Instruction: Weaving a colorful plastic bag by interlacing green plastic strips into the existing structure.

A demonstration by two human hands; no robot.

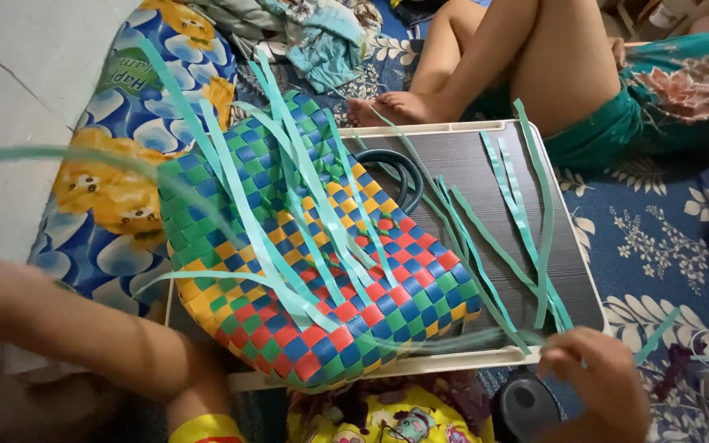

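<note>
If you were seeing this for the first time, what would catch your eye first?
A checkered woven basket in green, blue, red and yellow lies on a dark tray table, with teal strips trailing across both. The right hand pinches strips at the table's near edge, while another person's legs sit beyond.

head camera, close, steeply downward
</note>
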